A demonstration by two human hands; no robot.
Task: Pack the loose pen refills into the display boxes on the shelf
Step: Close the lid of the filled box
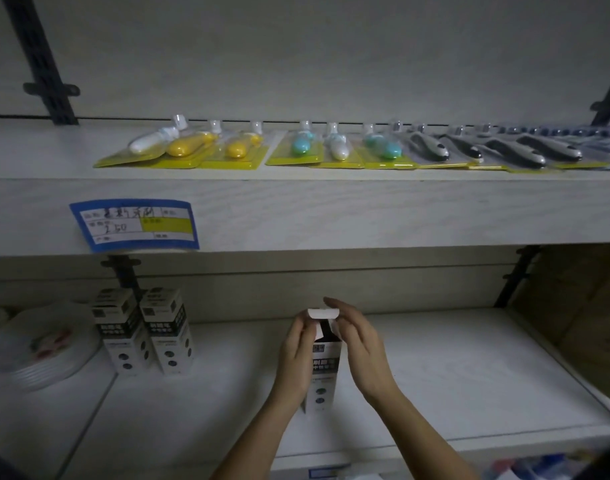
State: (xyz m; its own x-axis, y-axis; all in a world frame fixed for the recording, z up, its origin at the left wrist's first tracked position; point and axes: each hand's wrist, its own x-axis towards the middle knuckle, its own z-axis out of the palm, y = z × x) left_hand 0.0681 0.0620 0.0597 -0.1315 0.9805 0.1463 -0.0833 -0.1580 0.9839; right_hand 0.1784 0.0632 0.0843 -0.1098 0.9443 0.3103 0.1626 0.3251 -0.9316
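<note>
A tall black-and-white display box (325,372) stands upright on the lower shelf (469,375), its top flap (322,313) lifted open. My left hand (296,344) grips the box's left side near the top. My right hand (360,337) holds the right side, fingers curled at the flap. Dark contents show inside the opening; I cannot tell what they are. Two matching display boxes (120,332) (166,332) stand upright together at the left of the same shelf. No loose refills are visible.
A stack of clear round plastic lids or plates (37,344) sits at the far left. The upper shelf (296,209) carries a row of blister-packed toothbrushes (307,147) and a blue price label (134,225). A cardboard box (583,313) stands at the right.
</note>
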